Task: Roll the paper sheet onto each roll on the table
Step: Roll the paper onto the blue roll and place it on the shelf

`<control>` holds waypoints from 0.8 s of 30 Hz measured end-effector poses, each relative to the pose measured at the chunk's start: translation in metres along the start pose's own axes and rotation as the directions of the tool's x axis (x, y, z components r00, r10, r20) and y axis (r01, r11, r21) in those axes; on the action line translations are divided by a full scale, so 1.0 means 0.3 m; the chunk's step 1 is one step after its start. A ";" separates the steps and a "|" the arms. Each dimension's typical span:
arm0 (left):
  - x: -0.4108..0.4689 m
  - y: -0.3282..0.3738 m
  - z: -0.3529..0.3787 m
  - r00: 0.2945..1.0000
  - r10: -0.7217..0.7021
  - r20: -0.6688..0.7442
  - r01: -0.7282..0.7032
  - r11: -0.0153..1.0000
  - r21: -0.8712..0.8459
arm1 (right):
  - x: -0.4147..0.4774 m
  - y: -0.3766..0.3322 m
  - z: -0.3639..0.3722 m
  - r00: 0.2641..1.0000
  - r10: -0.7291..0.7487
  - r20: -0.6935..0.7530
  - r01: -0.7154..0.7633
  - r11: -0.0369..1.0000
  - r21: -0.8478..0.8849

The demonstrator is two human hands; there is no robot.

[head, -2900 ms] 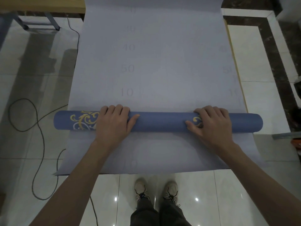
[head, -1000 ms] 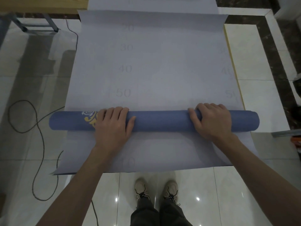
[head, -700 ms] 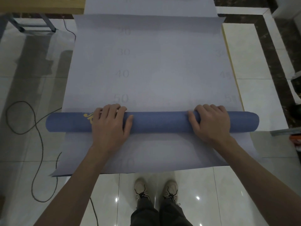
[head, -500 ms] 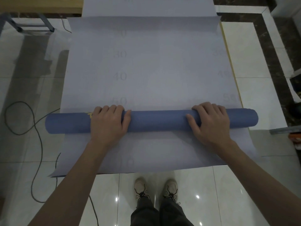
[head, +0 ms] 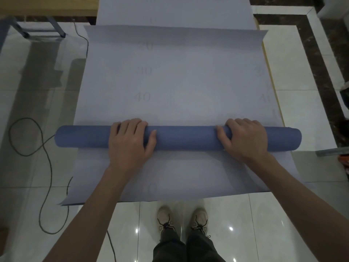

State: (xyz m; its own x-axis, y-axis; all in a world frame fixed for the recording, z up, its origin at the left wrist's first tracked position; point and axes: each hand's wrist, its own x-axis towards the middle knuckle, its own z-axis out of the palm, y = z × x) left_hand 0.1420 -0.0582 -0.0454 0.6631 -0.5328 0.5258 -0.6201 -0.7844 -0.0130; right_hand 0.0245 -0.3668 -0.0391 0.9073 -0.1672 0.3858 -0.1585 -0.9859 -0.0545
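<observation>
A dark blue roll lies crosswise through the middle of the frame. It is a long, plain, matt tube, and both ends stick out past the side edges of the paper sheet. The sheet is pale grey-lilac and lies spread under the roll, reaching from the lower part of the frame up to its top edge. Faint numbers 20, 30 and 40 run down its centre, and a second faint column of numbers runs near its right edge. A straight cross edge shows in its upper part.

The left hand grips the roll left of centre, fingers curled over the far side, thumb lying on top. The right hand grips it the same way right of centre.

A black cable loops over the glossy tiled floor at the left. Light shoes stand at bottom centre.
</observation>
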 end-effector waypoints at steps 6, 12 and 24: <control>0.048 -0.021 0.031 1.000 0.007 0.014 -0.007 1.000 0.001 | -0.055 -0.009 -0.002 0.998 -0.046 -0.046 0.046 0.999 -0.003; -0.007 -0.006 0.008 0.999 0.043 0.027 -0.044 0.999 0.030 | 0.017 -0.007 0.010 0.996 -0.018 -0.085 0.020 1.000 0.016; 0.025 0.006 0.023 1.000 0.016 0.008 -0.016 0.999 0.036 | -0.019 -0.013 0.003 0.996 -0.027 -0.081 0.027 1.000 -0.010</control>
State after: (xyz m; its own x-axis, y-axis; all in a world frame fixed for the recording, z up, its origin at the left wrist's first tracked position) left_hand 0.1487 -0.0659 -0.0475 0.6566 -0.5477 0.5186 -0.6154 -0.7866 -0.0516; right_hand 0.0203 -0.3620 -0.0419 0.8769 -0.1386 0.4603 -0.1379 -0.9898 -0.0353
